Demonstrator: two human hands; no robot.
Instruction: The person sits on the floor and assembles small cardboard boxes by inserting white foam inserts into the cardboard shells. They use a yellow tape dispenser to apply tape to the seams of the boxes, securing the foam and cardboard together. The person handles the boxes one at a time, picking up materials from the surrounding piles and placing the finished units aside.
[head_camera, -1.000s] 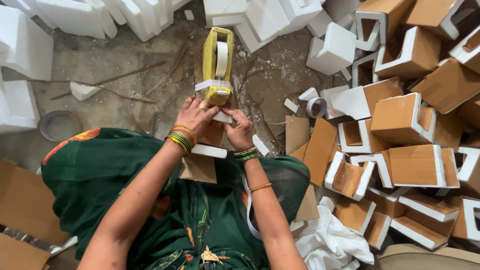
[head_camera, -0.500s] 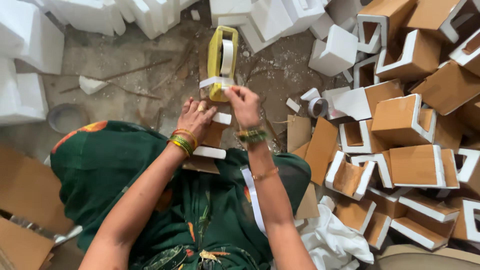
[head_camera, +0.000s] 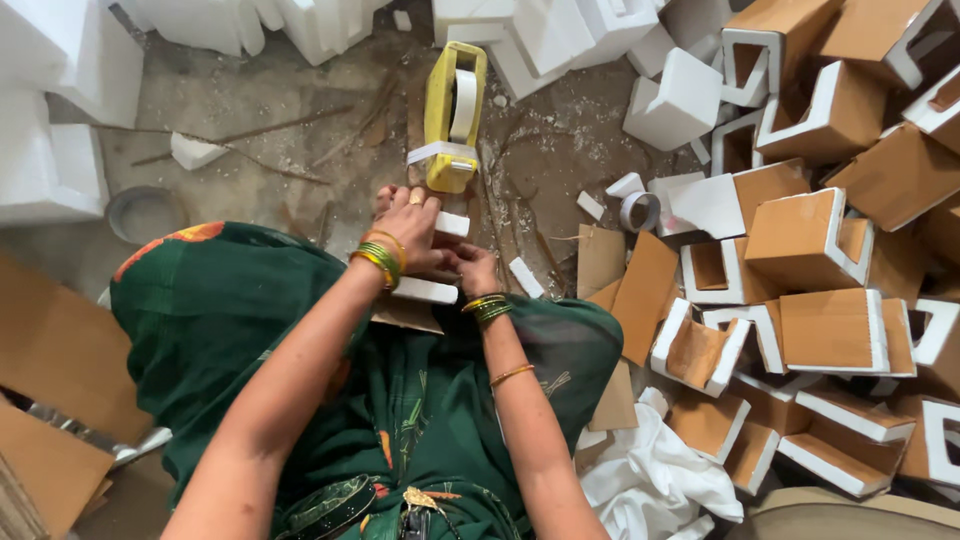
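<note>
Both hands, left hand and right hand, grip the foam corner piece below the tape dispenser.

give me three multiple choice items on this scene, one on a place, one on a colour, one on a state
1. Where does the tape dispenser stand?
A. on the floor just beyond the hands
B. on the pile of cardboard-wrapped pieces
C. in the person's lap

2. What colour is the dispenser's body?
A. red
B. yellow
C. blue

3. What are the left hand and right hand doing?
A. resting open and empty
B. both lifting the dispenser
C. both gripping a foam and cardboard piece

Answers: 1 A, it stands upright on the dusty floor just past the fingers. 2 B, its frame is yellow around a white tape roll. 3 C, both hands close on the piece over the lap.
</note>
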